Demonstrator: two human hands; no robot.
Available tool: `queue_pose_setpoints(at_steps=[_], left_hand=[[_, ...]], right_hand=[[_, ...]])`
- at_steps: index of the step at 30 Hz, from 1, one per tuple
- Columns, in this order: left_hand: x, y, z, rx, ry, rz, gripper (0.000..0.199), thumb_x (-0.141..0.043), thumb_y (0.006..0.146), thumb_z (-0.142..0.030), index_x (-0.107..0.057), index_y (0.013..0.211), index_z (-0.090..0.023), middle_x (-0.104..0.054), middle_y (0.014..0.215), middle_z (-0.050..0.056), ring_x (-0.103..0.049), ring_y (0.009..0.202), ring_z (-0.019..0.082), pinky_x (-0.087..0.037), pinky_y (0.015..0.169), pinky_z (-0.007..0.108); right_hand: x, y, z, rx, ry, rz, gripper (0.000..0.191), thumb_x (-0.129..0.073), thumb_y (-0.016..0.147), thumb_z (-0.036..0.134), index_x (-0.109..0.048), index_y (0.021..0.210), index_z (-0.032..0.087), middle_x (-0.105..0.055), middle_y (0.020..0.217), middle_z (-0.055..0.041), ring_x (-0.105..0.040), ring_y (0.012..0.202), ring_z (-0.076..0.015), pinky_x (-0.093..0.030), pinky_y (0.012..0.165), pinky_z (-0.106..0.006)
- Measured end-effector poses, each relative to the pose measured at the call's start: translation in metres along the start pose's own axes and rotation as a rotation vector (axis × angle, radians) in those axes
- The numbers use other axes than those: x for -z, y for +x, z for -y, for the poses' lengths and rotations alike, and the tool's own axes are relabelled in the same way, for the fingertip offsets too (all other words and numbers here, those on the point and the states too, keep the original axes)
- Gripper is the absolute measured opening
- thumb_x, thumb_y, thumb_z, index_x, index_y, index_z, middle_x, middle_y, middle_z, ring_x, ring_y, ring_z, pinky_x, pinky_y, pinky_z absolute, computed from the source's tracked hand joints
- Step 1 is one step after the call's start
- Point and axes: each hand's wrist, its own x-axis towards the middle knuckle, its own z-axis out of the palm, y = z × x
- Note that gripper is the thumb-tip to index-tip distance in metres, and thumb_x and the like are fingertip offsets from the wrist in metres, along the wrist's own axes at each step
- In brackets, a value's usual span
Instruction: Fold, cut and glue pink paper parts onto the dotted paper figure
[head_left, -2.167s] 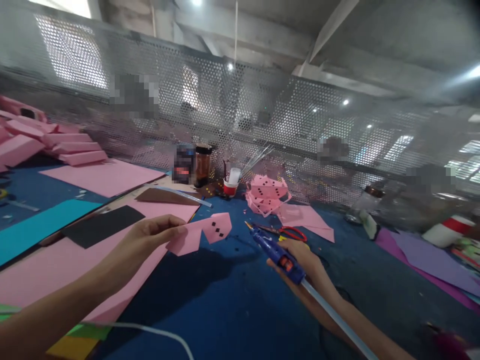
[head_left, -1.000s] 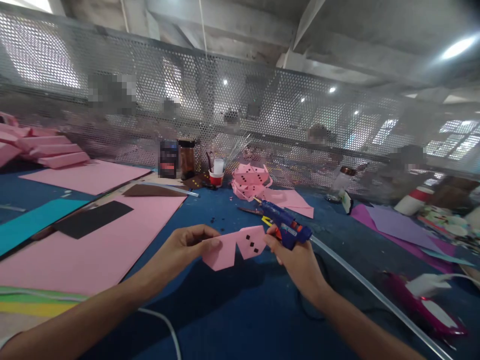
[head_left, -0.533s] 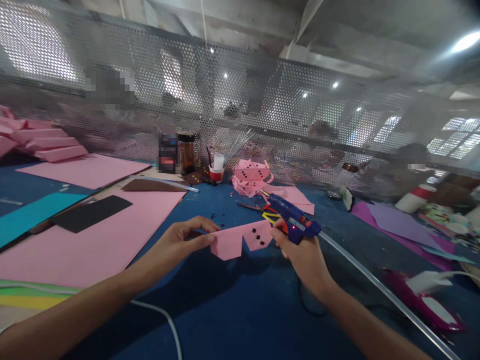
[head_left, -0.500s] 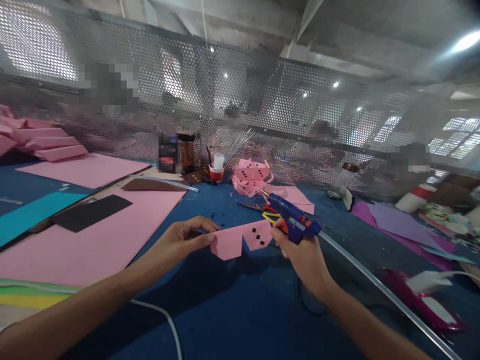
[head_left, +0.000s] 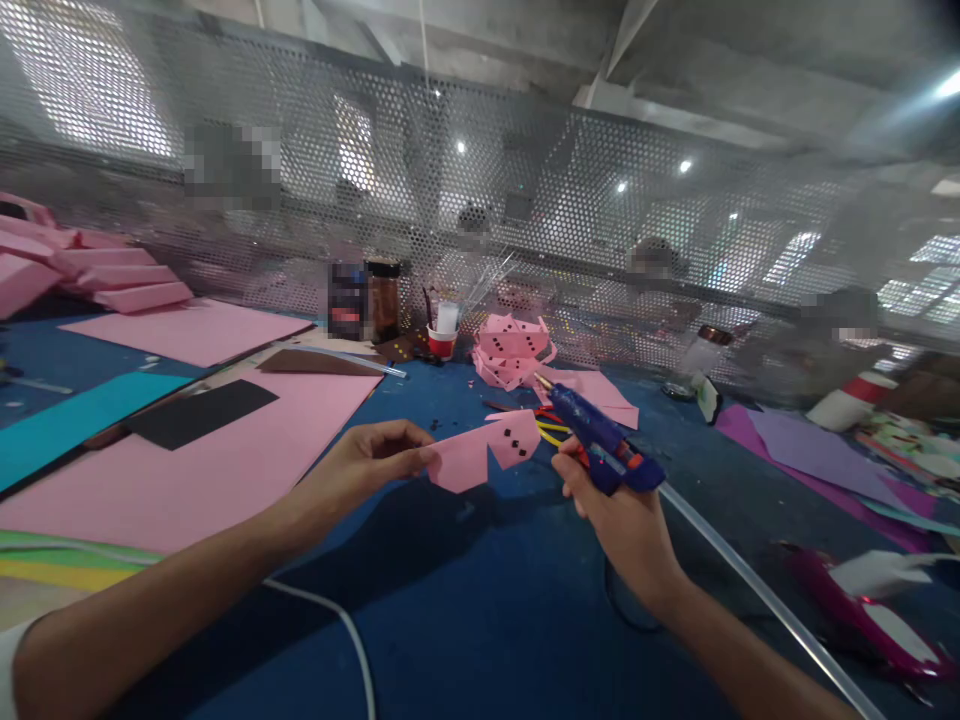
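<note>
My left hand (head_left: 390, 455) pinches the left end of a notched pink paper piece (head_left: 461, 460), holding it above the blue table. Small black squares dot the paper's right flap. In my right hand (head_left: 619, 520) is a blue hot glue gun (head_left: 600, 430), its nozzle pointing up and left and a long clear glue stick (head_left: 750, 570) running out of its back. The right fingers are apart from the paper. Behind the paper lie scissors with yellow and red handles (head_left: 553, 432), partly hidden. Farther back sits a folded pink paper shape (head_left: 512, 350) with black squares.
Pink sheets (head_left: 187, 490), a black piece (head_left: 206, 413) and a teal strip (head_left: 82, 420) lie at left. A white cable (head_left: 341, 610) crosses the front. Purple sheets (head_left: 817, 455) and a magenta power strip (head_left: 877, 610) are at right. A perforated metal screen (head_left: 420, 190) stands behind.
My right hand has let go of the paper's right end and moved slightly right with the glue gun. The paper now tilts up at its right side, held by the left hand alone.
</note>
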Motion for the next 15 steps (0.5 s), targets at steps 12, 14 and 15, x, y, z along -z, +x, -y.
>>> queue_pose_setpoints(at_steps=[12, 14, 15], left_hand=[[-0.001, -0.001, -0.003, -0.055, 0.029, -0.046, 0.025, -0.073, 0.085, -0.045, -0.076, 0.083, -0.021, -0.073, 0.083, 0.003, -0.062, 0.081, 0.019, -0.047, 0.076, 0.029], [-0.001, -0.001, -0.003, -0.058, 0.022, -0.037, 0.024, -0.072, 0.086, -0.044, -0.075, 0.083, -0.021, -0.073, 0.084, 0.003, -0.063, 0.082, 0.019, -0.046, 0.077, 0.029], [-0.001, -0.002, -0.003, -0.057, 0.016, -0.032, 0.023, -0.072, 0.087, -0.044, -0.075, 0.084, -0.021, -0.073, 0.084, 0.003, -0.063, 0.083, 0.019, -0.046, 0.078, 0.029]], right_hand=[[-0.007, -0.028, 0.013, 0.157, -0.103, 0.404, 0.024, -0.069, 0.093, 0.041, -0.058, 0.084, 0.022, -0.058, 0.081, 0.0007, -0.053, 0.067, -0.0129, -0.038, 0.053, -0.022], [-0.007, -0.028, 0.018, 0.163, -0.138, 0.403, 0.022, -0.068, 0.093, 0.038, -0.057, 0.081, 0.022, -0.056, 0.077, 0.0016, -0.052, 0.065, -0.0126, -0.037, 0.052, -0.022], [-0.007, -0.028, 0.020, 0.166, -0.154, 0.401, 0.021, -0.067, 0.093, 0.037, -0.057, 0.081, 0.022, -0.056, 0.076, 0.0018, -0.052, 0.064, -0.0126, -0.037, 0.052, -0.021]])
